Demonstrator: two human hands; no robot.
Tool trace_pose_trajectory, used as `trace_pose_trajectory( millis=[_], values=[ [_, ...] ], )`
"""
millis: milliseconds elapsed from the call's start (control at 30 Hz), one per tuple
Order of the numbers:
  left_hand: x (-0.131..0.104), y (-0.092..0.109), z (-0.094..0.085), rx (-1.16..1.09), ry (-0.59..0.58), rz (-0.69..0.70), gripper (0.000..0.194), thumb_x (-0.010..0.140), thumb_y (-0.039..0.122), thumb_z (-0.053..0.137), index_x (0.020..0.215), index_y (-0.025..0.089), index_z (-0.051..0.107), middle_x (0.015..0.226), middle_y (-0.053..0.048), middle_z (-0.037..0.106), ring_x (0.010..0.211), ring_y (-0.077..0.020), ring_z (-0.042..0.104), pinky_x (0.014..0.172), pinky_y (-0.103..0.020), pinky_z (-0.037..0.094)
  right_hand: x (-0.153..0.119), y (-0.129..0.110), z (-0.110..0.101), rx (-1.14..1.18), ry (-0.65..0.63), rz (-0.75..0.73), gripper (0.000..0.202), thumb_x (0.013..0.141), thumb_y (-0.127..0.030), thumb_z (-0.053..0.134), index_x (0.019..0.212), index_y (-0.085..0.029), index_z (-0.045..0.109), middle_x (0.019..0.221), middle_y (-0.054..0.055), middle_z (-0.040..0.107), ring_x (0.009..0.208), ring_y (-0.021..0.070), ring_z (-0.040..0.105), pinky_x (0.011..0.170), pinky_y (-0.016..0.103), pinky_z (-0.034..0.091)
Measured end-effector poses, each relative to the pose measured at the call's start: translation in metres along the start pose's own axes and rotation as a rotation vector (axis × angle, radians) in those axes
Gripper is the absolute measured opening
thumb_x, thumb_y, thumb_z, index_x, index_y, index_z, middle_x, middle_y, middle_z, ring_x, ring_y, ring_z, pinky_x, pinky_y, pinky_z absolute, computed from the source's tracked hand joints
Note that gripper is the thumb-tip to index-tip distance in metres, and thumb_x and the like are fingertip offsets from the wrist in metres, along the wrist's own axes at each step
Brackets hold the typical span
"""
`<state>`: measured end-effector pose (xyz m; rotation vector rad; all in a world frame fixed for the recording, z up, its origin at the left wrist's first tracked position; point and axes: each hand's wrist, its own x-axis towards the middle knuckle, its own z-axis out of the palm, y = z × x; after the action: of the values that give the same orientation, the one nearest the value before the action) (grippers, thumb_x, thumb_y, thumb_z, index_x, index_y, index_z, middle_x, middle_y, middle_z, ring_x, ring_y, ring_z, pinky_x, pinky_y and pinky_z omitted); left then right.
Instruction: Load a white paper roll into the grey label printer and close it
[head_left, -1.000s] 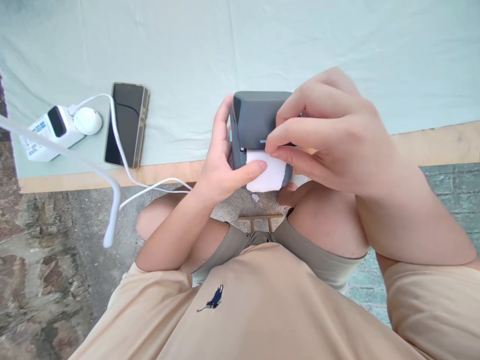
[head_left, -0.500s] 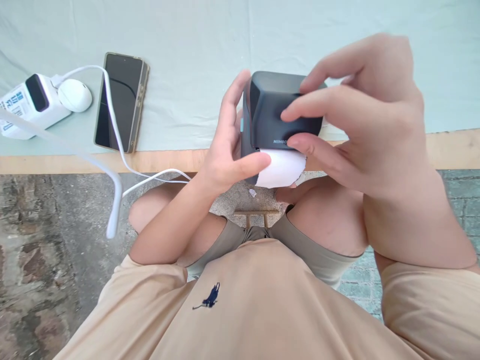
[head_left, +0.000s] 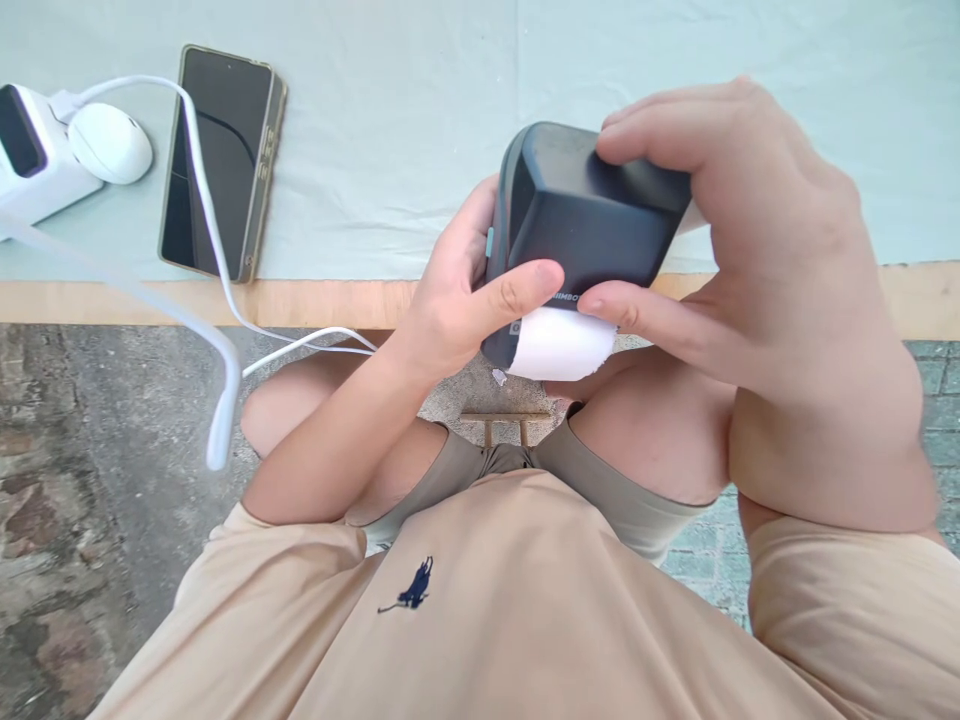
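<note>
A dark label printer (head_left: 592, 225) is held above the table's near edge, tilted, with a strip of white label paper (head_left: 564, 345) curling out of its lower front. My left hand (head_left: 465, 285) wraps its left side, thumb on the front face by the paper slot. My right hand (head_left: 772, 230) grips the right side, thumb at the lower front edge near the paper and fingers over the top. The fingers behind the printer are hidden.
To the left on the pale cloth-covered table (head_left: 390, 120) lie a phone (head_left: 217, 160), a white power strip (head_left: 49, 150) and a rounded white plug (head_left: 110, 143). A white cable (head_left: 202, 190) loops over the phone and past the wooden edge. A small paper scrap (head_left: 499, 377) shows below the printer.
My right hand has gone from fingertips touching the printer's front to a grip around its right side. The printer has tilted, and my left thumb has moved up its front. The view has shifted slightly.
</note>
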<state>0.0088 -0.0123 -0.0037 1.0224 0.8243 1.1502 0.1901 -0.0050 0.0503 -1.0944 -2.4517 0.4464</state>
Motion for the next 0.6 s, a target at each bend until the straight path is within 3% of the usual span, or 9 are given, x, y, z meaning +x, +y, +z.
trace_pose_trajectory(
  millis=[233, 367, 500, 600],
  values=[
    [-0.003, 0.002, 0.005, 0.016, 0.056, -0.047, 0.032, 0.082, 0.045, 0.056, 0.103, 0.021, 0.054, 0.085, -0.001, 0.057, 0.094, -0.0172, 0.067, 0.065, -0.022, 0.050, 0.001, -0.005, -0.004, -0.056, -0.070, 0.135, 0.040, 0.094, -0.053, 0.042, 0.126, -0.029, 0.038, 0.135, 0.000, 0.050, 0.126, 0.0160, 0.052, 0.119, 0.045, 0.030],
    [0.003, -0.006, -0.002, -0.119, -0.070, -0.047, 0.036, 0.083, 0.053, 0.057, 0.107, 0.026, 0.055, 0.097, -0.004, 0.062, 0.098, -0.0198, 0.066, 0.066, -0.027, 0.056, 0.000, 0.005, 0.003, -0.091, 0.033, 0.074, 0.044, 0.093, -0.053, 0.044, 0.129, -0.026, 0.042, 0.137, 0.003, 0.049, 0.131, 0.0182, 0.049, 0.124, 0.050, 0.022],
    [0.009, -0.009, -0.007, -0.204, -0.098, -0.079, 0.038, 0.091, 0.054, 0.040, 0.109, 0.025, 0.058, 0.116, -0.005, 0.065, 0.120, -0.0252, 0.059, 0.086, -0.039, 0.060, 0.000, 0.017, 0.012, -0.212, 0.202, -0.023, 0.042, 0.092, -0.047, 0.048, 0.126, -0.023, 0.050, 0.127, 0.005, 0.056, 0.120, 0.0195, 0.056, 0.117, 0.047, 0.032],
    [0.012, -0.009, -0.009, -0.222, -0.072, -0.121, 0.034, 0.093, 0.049, 0.041, 0.108, 0.024, 0.059, 0.121, -0.002, 0.065, 0.134, -0.0268, 0.049, 0.103, -0.044, 0.055, -0.001, 0.020, 0.012, -0.223, 0.199, -0.025, 0.042, 0.093, -0.045, 0.046, 0.128, -0.023, 0.048, 0.125, 0.005, 0.058, 0.117, 0.0180, 0.058, 0.114, 0.044, 0.037]
  ],
)
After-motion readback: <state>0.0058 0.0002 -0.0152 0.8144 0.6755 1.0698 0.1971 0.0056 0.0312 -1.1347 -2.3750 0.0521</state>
